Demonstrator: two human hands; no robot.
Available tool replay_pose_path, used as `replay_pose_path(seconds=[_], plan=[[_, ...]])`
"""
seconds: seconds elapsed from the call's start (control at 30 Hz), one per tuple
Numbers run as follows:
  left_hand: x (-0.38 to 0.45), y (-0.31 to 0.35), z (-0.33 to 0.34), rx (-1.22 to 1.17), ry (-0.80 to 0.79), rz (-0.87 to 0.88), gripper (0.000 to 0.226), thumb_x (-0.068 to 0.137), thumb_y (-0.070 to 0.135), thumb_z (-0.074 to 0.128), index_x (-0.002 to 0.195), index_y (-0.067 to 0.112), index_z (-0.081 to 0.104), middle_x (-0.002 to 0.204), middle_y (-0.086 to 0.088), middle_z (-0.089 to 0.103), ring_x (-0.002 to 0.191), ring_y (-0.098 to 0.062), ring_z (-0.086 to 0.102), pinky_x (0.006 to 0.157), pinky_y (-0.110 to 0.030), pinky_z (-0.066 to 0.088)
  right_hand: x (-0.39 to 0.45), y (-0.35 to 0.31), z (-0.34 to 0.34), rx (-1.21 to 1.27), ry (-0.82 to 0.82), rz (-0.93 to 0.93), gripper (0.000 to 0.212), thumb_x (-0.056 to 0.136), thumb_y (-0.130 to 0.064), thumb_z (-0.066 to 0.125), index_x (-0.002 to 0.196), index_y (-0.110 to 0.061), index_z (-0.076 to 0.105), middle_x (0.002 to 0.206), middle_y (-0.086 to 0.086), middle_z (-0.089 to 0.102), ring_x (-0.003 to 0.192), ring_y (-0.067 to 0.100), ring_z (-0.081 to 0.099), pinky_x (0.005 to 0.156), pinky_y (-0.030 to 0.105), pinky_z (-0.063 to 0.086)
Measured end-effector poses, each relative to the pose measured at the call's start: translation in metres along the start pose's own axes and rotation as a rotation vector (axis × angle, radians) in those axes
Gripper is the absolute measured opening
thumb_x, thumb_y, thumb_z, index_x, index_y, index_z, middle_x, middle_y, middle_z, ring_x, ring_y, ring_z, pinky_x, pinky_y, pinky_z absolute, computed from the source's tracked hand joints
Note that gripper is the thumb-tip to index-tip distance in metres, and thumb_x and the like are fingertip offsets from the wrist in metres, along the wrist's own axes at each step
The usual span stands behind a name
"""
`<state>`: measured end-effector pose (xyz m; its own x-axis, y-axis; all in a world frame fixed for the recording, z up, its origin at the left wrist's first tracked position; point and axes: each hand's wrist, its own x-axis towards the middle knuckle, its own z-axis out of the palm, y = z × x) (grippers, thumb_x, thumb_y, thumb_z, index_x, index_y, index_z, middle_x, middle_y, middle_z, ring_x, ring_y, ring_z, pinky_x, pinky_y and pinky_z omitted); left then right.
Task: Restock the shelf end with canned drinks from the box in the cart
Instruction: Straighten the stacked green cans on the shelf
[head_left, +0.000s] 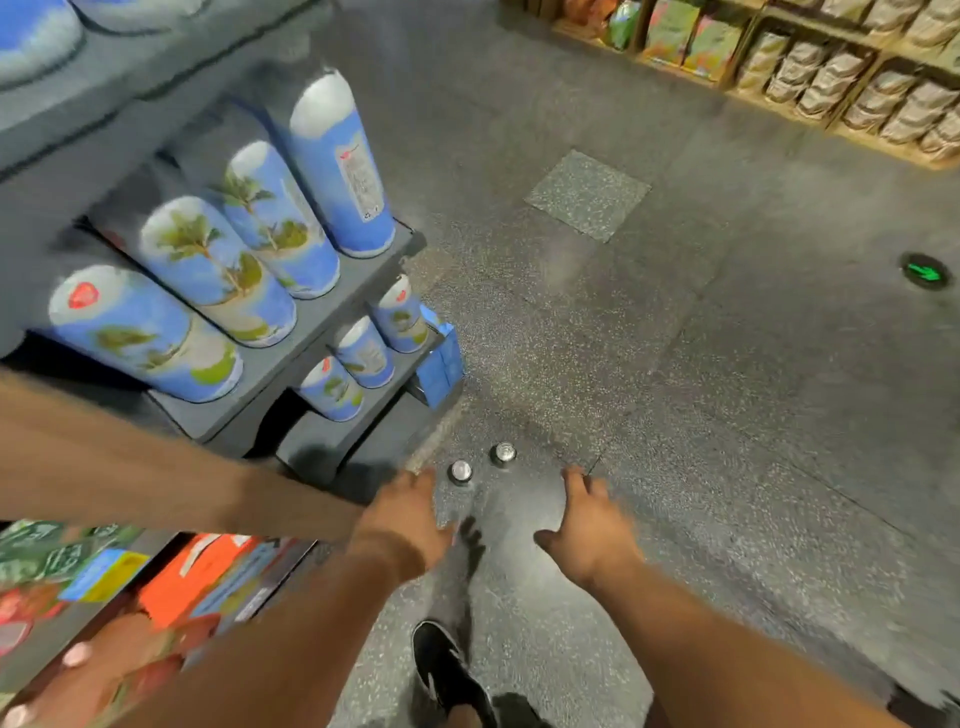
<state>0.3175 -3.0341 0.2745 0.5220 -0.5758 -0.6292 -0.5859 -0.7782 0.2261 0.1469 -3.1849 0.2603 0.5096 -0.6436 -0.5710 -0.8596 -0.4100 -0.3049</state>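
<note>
Just beyond both open hands (410, 512) (589, 525), two cans (461, 471) (503, 452).

Left hand (410, 519) and right hand (592, 525) reach down, empty.

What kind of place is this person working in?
Most likely a grocery shop aisle. A dark shelf end holds rows of identical blue canned drinks, wooden shelving across the speckled floor is packed with bagged goods, and a green arrow marker sits in the floor.
</note>
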Motion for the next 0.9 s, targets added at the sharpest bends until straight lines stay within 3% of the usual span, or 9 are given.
replay_pose_path(seconds=[0.1, 0.17, 0.33, 0.47, 0.53, 0.7, 0.9], plan=[[0.088, -0.017, 0.049, -0.039, -0.013, 0.009, 0.095, 0.087, 0.044, 0.068, 0.159, 0.026, 0.009, 0.159, -0.007, 0.021, 0.145, -0.028, 0.027, 0.119, -0.036, 0.025, 0.086, 0.011, 0.054, 0.010, 0.018, 0.002, 0.091, 0.081, -0.047, 0.070, 0.151, -0.024, 0.016, 0.153, 0.008, 0.029, 0.131, 0.034, 0.041, 0.101, 0.041, 0.042], [0.146, -0.029, 0.086, -0.053, -0.003, 0.016, 0.098, 0.086, 0.043, 0.069, 0.159, 0.029, 0.004, 0.157, -0.008, 0.025, 0.141, -0.029, 0.032, 0.117, -0.038, 0.030, 0.145, 0.021, 0.097, 0.015, 0.014, 0.000, 0.092, 0.082, -0.046, 0.069, 0.152, -0.023, 0.014, 0.154, 0.008, 0.025, 0.133, 0.034, 0.039, 0.102, 0.041, 0.041], [0.293, -0.055, 0.191, -0.085, 0.068, -0.036, 0.089, 0.082, 0.040, 0.071, 0.154, 0.030, 0.019, 0.153, -0.003, 0.033, 0.137, -0.028, 0.039, 0.112, -0.040, 0.037, 0.291, 0.056, 0.215, 0.027, 0.027, -0.045, 0.084, 0.083, -0.043, 0.069, 0.147, -0.023, 0.018, 0.147, 0.009, 0.030, 0.127, 0.033, 0.043, 0.098, 0.040, 0.042], [0.392, -0.076, 0.281, -0.046, 0.018, -0.058, 0.096, 0.083, 0.039, 0.069, 0.157, 0.026, 0.008, 0.162, -0.005, 0.005, 0.148, -0.031, 0.016, 0.119, -0.044, 0.025, 0.388, 0.085, 0.295, 0.050, 0.030, -0.044, 0.087, 0.082, -0.040, 0.069, 0.149, -0.025, 0.016, 0.148, 0.010, 0.029, 0.128, 0.035, 0.041, 0.100, 0.041, 0.042], [0.431, -0.087, 0.317, -0.017, 0.050, -0.048, 0.096, 0.080, 0.040, 0.072, 0.155, 0.028, 0.013, 0.161, -0.006, 0.002, 0.147, -0.032, 0.016, 0.118, -0.045, 0.026, 0.428, 0.093, 0.323, 0.041, 0.040, -0.055, 0.092, 0.082, -0.044, 0.069, 0.152, -0.026, 0.011, 0.151, 0.013, 0.025, 0.133, 0.036, 0.038, 0.103, 0.042, 0.041], [0.484, -0.104, 0.371, -0.026, 0.038, -0.034, 0.094, 0.080, 0.034, 0.076, 0.154, 0.037, 0.019, 0.163, -0.006, 0.000, 0.146, -0.033, 0.021, 0.120, -0.041, 0.024, 0.483, 0.101, 0.366, -0.043, 0.001, -0.109, 0.093, 0.083, -0.031, 0.072, 0.151, -0.032, 0.009, 0.156, 0.014, 0.017, 0.135, 0.039, 0.035, 0.104, 0.045, 0.040], [0.494, -0.109, 0.383, -0.028, 0.127, -0.014, 0.069, 0.091, 0.011, 0.060, 0.149, 0.035, 0.031, 0.162, -0.006, 0.017, 0.141, -0.034, 0.033, 0.117, -0.039, 0.028, 0.498, 0.097, 0.373, -0.028, 0.036, -0.170, 0.065, 0.087, -0.005, 0.055, 0.144, -0.023, 0.028, 0.136, 0.016, 0.043, 0.120, 0.035, 0.048, 0.097, 0.043, 0.043]])
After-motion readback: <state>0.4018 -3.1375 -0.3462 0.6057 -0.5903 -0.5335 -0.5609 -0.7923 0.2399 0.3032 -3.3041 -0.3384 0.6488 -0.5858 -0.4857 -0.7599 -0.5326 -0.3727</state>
